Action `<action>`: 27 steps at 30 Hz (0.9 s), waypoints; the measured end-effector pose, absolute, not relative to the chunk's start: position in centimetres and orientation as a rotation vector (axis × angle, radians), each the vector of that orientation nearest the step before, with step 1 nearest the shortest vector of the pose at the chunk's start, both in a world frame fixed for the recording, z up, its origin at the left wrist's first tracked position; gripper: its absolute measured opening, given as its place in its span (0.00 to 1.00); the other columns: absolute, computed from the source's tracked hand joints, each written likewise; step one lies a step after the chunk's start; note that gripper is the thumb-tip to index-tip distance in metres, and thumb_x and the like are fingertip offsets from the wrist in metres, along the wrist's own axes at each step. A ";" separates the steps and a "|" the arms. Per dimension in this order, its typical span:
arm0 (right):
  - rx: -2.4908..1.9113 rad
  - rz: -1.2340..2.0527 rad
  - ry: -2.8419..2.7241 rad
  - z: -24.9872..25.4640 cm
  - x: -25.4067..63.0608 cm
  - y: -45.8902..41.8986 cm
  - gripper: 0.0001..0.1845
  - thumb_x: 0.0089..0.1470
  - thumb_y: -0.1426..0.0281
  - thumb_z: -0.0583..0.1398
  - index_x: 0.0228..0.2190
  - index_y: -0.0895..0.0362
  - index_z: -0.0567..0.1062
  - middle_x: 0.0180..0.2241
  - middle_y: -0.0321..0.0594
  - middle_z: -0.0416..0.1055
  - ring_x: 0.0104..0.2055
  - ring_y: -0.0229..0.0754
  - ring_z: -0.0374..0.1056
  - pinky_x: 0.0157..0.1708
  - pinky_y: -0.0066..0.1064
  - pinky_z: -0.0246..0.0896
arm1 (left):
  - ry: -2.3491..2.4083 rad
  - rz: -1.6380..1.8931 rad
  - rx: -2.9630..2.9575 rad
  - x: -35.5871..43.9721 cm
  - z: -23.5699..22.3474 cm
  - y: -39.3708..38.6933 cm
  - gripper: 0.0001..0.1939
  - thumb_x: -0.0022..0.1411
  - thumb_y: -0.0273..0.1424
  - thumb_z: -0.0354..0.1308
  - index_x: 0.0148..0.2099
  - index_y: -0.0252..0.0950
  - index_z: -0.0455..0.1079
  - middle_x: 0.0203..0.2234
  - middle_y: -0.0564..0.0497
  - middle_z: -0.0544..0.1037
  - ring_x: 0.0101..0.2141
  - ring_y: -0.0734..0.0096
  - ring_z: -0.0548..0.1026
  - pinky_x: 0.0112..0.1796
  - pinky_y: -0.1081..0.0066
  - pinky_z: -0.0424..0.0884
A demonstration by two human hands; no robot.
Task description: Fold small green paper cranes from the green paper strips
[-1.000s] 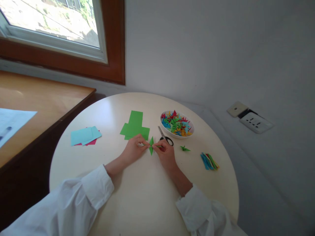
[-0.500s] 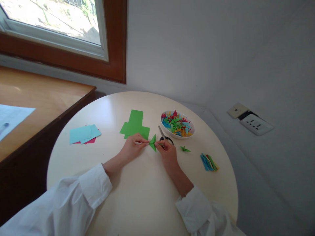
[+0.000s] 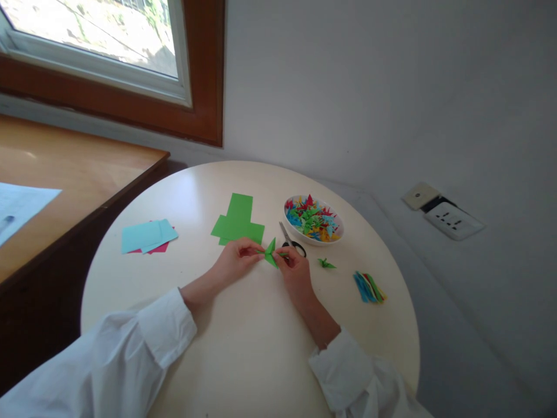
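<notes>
A small green paper crane (image 3: pixel 270 253) is held between my two hands above the table, its wings spread up and down. My left hand (image 3: pixel 240 257) pinches its left end with thumb and fingertips. On the other side my right hand (image 3: pixel 296 271) grips it near the middle, hiding part of its right end. Just beyond the hands lie green paper squares (image 3: pixel 239 216). Scissors (image 3: pixel 292 242) with black handles rest partly behind my right hand. Another green paper crane (image 3: pixel 326 263) sits to the right of that hand.
A white bowl (image 3: pixel 290 231) full of colourful paper cranes stands at the back right of the round table (image 3: pixel 243 354). Folded paper strips (image 3: pixel 369 287) lie at the right, light blue (image 3: pixel 141 236) and red paper sheets at the left. A wooden desk (image 3: pixel 82 157) is beyond the left edge.
My left fingertips have shifted slightly left, so a little of the crane's left point now shows. My right hand has moved barely to the left. Everything on the table stays put.
</notes>
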State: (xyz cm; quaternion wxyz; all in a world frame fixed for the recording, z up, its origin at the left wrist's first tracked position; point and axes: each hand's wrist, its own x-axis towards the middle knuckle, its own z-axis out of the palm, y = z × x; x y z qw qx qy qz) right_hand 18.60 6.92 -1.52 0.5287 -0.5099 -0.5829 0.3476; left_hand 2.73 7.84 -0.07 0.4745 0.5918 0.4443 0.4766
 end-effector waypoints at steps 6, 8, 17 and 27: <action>-1.187 0.785 -1.451 -1.4 18.2 6.7 0.07 0.44 0.65 0.60 0.22 0.56 0.73 0.24 0.36 0.66 0.25 0.36 0.61 0.23 0.27 0.58 | 1.048 1.092 1.387 3.1 -0.6 7.7 0.11 0.45 0.34 0.62 0.30 0.32 0.74 0.17 0.52 0.73 0.20 0.74 0.68 0.23 0.75 0.62; -1.177 0.787 -1.458 -1.4 18.1 6.7 0.07 0.44 0.65 0.60 0.23 0.56 0.73 0.25 0.36 0.66 0.25 0.36 0.61 0.23 0.27 0.58 | 1.073 1.114 1.410 3.0 -0.7 7.7 0.10 0.45 0.34 0.62 0.29 0.32 0.73 0.15 0.54 0.71 0.18 0.76 0.66 0.22 0.75 0.60; -1.146 0.864 -1.433 -1.6 18.1 6.6 0.07 0.44 0.66 0.61 0.24 0.57 0.75 0.25 0.36 0.67 0.25 0.35 0.61 0.23 0.27 0.57 | 1.093 1.127 1.386 3.0 -0.4 7.6 0.07 0.45 0.33 0.61 0.27 0.33 0.73 0.13 0.56 0.67 0.17 0.78 0.61 0.20 0.75 0.55; -1.146 0.911 -1.371 -1.7 18.0 6.5 0.07 0.44 0.66 0.62 0.25 0.57 0.75 0.24 0.36 0.68 0.24 0.34 0.61 0.24 0.28 0.57 | 1.045 1.078 1.216 3.2 0.4 7.2 0.16 0.43 0.36 0.65 0.33 0.32 0.70 0.17 0.55 0.72 0.18 0.78 0.67 0.20 0.78 0.58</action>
